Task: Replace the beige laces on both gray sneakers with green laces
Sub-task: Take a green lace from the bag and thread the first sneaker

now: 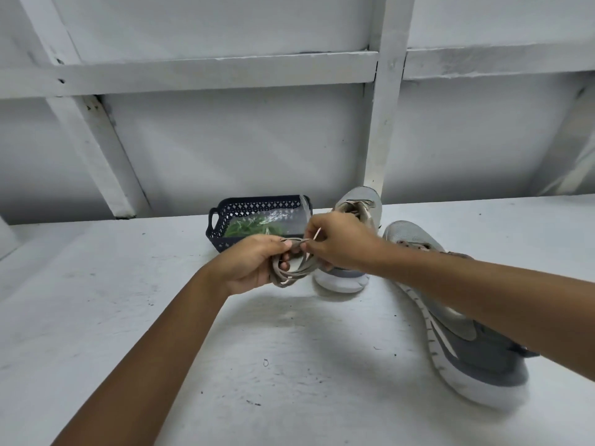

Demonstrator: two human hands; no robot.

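Beige lace (pixel 291 273), coiled in loops, hangs at mid-frame above the white table (pixel 128 284). The left hand (pixel 254 262) curls its fingers round the bundle, and the right hand (pixel 338 244) pinches the lace's tip. Behind them, green laces (pixel 246 228) lie bagged in a dark basket (pixel 225 220). At right sit the far gray sneaker (pixel 363 201) and the near gray sneaker (pixel 476 349).

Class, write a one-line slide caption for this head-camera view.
Left hand and right hand hold a looped beige lace; green laces lie in the basket, beside two sneakers.
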